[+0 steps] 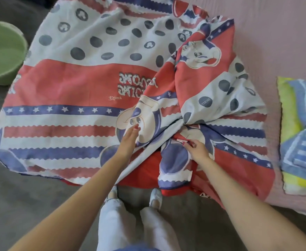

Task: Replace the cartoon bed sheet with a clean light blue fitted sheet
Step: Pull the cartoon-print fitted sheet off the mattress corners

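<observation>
The cartoon bed sheet (79,82), red, white and blue with dots, stars and cartoon figures, lies loose and bunched, spilling from the pink mattress (275,33) over its edge toward the grey floor. My left hand (130,136) rests with straight fingers on a raised fold of the sheet. My right hand (196,148) pinches a gathered fold near the sheet's middle. A folded blue-striped cloth with yellow (304,134) lies on the mattress at the right; I cannot tell if it is the light blue fitted sheet.
A green plastic basin (1,53) stands on the grey floor (21,187) at the far left. My legs and slippers (155,196) are at the bed's edge below the sheet.
</observation>
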